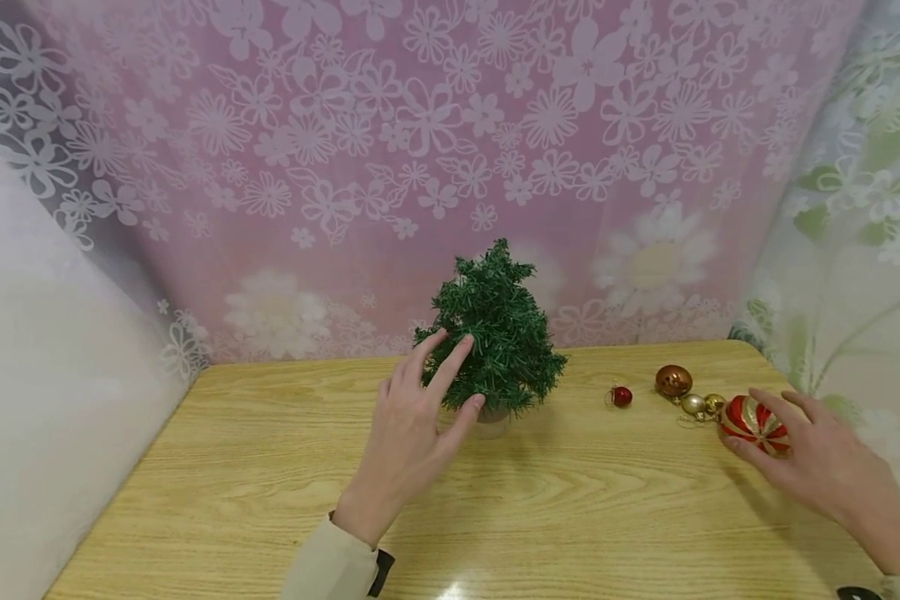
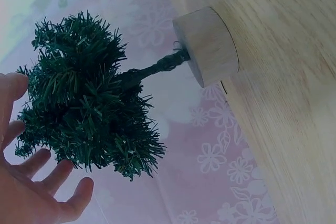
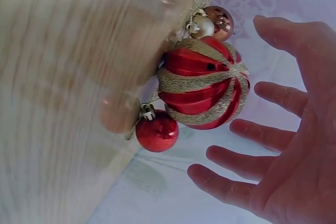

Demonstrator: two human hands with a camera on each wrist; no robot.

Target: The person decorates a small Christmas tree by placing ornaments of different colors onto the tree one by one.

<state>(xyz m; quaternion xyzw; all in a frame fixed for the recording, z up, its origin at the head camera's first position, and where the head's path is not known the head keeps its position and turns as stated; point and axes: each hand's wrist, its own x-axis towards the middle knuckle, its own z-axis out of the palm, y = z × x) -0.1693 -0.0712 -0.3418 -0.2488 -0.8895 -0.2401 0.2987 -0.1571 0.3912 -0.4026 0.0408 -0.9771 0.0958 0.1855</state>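
A small artificial Christmas tree [image 1: 506,342] stands upright on the table, its round wooden base [image 2: 212,45] seen in the left wrist view. Beside its left side is my left hand [image 1: 412,417], fingers spread; whether they touch the branches I cannot tell. Over at the right, my right hand [image 1: 825,458] hovers around a large red ball ornament with gold glitter stripes [image 3: 202,85]. In the right wrist view a gap shows between those fingers and the ball. A small plain red ball [image 3: 157,131] lies against the striped one.
Left of the striped ball lie small gold balls [image 1: 693,404] and a copper-brown ball [image 1: 673,381]. A tiny red ball [image 1: 621,397] sits between these and the tree. Behind the wooden table [image 1: 270,483] hangs a pink flowered curtain [image 1: 390,167].
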